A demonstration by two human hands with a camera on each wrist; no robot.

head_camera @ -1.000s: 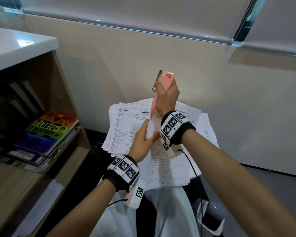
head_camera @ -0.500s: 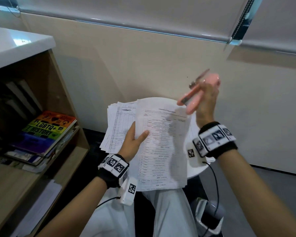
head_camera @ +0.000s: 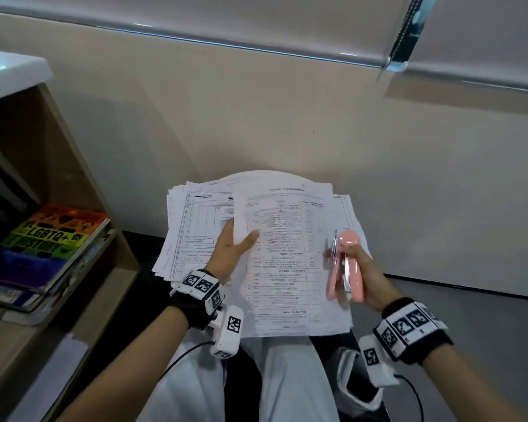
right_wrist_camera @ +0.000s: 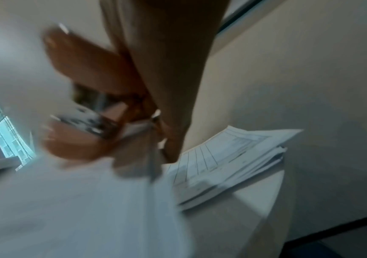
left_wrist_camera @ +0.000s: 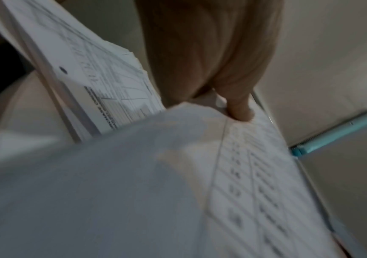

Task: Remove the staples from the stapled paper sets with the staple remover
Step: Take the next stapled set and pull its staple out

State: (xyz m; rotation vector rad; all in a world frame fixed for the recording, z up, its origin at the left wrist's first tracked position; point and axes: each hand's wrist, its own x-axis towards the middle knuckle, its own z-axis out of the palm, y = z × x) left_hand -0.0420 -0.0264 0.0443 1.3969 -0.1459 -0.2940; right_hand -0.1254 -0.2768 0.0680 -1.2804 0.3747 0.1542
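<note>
Your left hand (head_camera: 226,254) pinches the left edge of the top paper set (head_camera: 290,263): the thumb lies straight across the printed face, and the other fingers are hidden beneath the sheets. In the left wrist view the thumb tip (left_wrist_camera: 240,111) presses on the page beside a ruled column. Your right hand (head_camera: 363,275) has its fingers curled round the pink staple remover (head_camera: 345,266), gripping it by the middle with its rounded end pointing away from you and its metal blade showing along the left side. In the right wrist view the tool (right_wrist_camera: 94,97) is badly blurred, so you cannot tell how far its two halves are spread.

The held set hangs over your lap, its far end resting on the paper stack (head_camera: 195,226), which is fanned out on a round white table (head_camera: 256,175) against the wall. The stack spreads to both sides, so its right edge lies just behind the staple remover. The sheets carry printed tables, too blurred to read.

To your left stands a wooden shelf unit (head_camera: 73,153) holding a pile of books; the top one, a rainbow-striped book (head_camera: 52,236), reads "LGBTQ+ HISTORY". Both wrists wear black bands with square coded markers.
</note>
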